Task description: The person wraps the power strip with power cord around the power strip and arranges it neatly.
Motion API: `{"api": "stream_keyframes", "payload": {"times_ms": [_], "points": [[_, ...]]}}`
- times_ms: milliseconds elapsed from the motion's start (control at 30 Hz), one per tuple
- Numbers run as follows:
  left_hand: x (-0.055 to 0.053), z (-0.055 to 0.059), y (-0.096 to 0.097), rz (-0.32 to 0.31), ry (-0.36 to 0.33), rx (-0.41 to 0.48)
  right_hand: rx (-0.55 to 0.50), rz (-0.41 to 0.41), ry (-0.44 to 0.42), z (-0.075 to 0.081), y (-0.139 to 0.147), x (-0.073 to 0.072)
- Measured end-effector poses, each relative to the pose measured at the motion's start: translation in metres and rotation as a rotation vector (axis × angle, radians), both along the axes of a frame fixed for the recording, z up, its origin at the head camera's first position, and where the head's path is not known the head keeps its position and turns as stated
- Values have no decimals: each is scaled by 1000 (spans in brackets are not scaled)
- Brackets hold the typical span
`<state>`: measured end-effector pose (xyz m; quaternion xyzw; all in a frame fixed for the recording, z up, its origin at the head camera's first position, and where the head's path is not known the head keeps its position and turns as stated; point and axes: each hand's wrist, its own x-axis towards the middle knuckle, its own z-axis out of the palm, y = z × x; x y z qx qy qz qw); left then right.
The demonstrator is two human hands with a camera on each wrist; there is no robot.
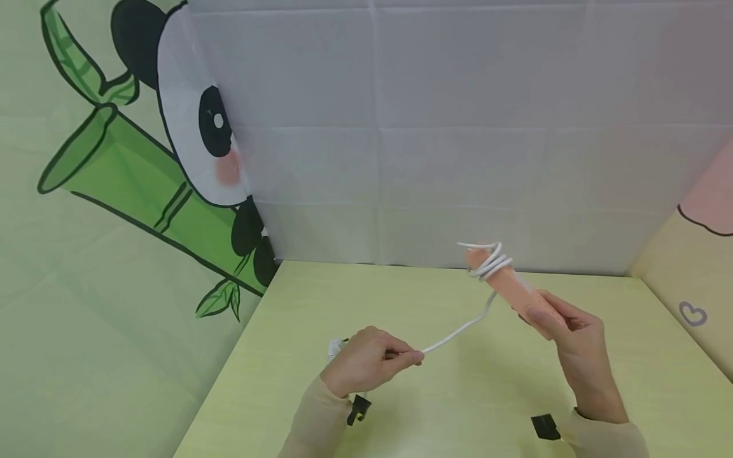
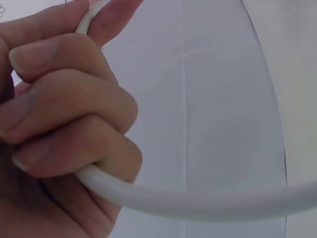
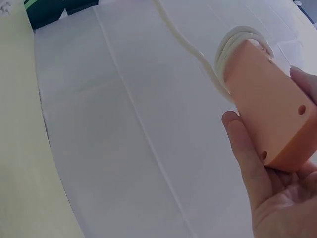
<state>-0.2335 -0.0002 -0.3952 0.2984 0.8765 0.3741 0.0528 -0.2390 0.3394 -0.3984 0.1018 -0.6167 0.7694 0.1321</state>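
Observation:
A peach-coloured power strip (image 1: 518, 294) is held up above the table by my right hand (image 1: 581, 343), which grips its near end. Several turns of white cord (image 1: 494, 266) are wound round the far end. From there the cord slants down to my left hand (image 1: 372, 362), where thumb and forefinger pinch it. The left wrist view shows the other fingers curled over the cord (image 2: 213, 204), which leaves below the little finger. Screw holes show on the underside of the strip (image 3: 272, 99) in the right wrist view. A white plug (image 1: 335, 349) is partly hidden behind the left hand.
Below both hands spreads a pale yellow-green table (image 1: 321, 292). A grey-white sheet (image 1: 458, 159) stands along its back edge. A panda-and-bamboo curtain (image 1: 137, 172) hangs at left. Black patches (image 1: 545, 427) lie near each sleeve.

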Motion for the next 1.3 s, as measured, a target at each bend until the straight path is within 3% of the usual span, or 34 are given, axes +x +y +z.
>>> {"api": "stream_keyframes", "payload": {"times_ms": [67, 167, 533, 833, 1067, 1200, 1300], "points": [[1, 2, -1, -2, 31, 7, 46, -56, -65, 1, -2, 1], [3, 4, -3, -3, 77, 31, 84, -79, -108, 0, -2, 2], [5, 7, -5, -9, 217, 109, 280, -99, -90, -4, -8, 0], [6, 7, -5, 2, 202, 197, 642, -176, -34, -5, -14, 2], [7, 10, -5, 49, 197, 226, 759, -241, -9, -4, -19, 2], [7, 11, -6, 85, 138, 298, 823, -267, 3, -4, -20, 2], [8, 11, -7, 109, 132, 353, 861, -276, -5, -4, -20, 3]]}}
